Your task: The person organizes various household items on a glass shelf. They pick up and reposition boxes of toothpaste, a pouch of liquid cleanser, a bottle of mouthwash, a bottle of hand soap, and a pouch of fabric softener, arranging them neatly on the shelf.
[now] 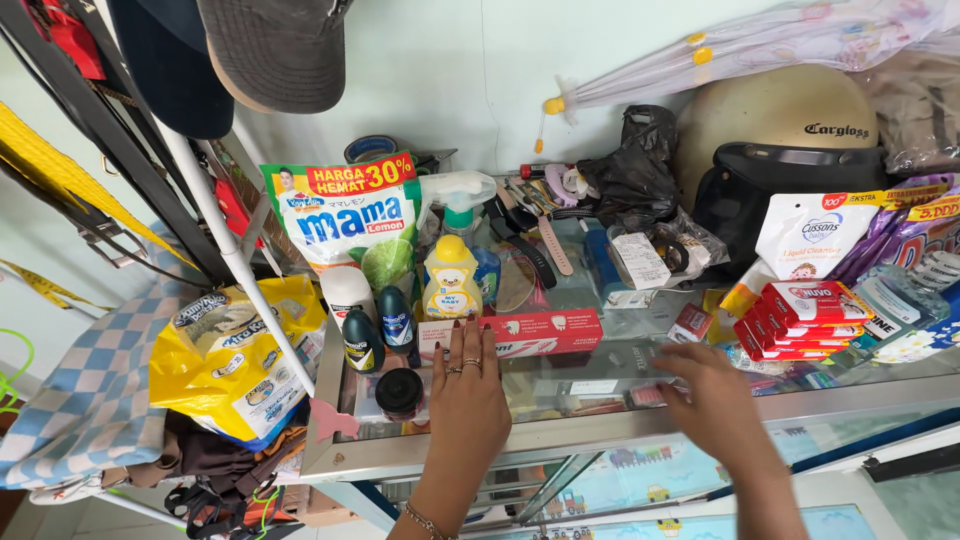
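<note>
Glass countertop [560,400] with a metal frame, crowded with toiletries. Left hand [468,392] lies flat on the glass, palm down, fingers spread, rings on two of them; it grips nothing. Its fingertips touch the near edge of a long red-and-white toothpaste carton [515,333] lying flat, lengthwise along the counter. Right hand [712,395] is also palm down on the glass, fingers loosely together, reaching left toward a small pink flat item [648,395]. Can't tell whether it touches or pinches that item: the fingertips are blurred.

Around the left hand: a short black round-lidded jar [399,391] just to its left, and behind that two dark green roll-on deodorant bottles [378,335] standing upright. A yellow baby-lotion bottle with a yellow cap [451,280] stands behind the carton, beside a large white-and-green refill pouch of dish soap [345,215].

Around the right hand: a stack of red soap-bar boxes [800,320] further right, well apart from the hand.

Status, judging by layout: the carton sits squared to the front edge and the upright bottles are grouped at the left, so that zone looks sorted. The middle and right of the counter are still a jumble of pouches, a black plastic bag [635,170] and loose bits, so most of the sorting looks undone.
</note>
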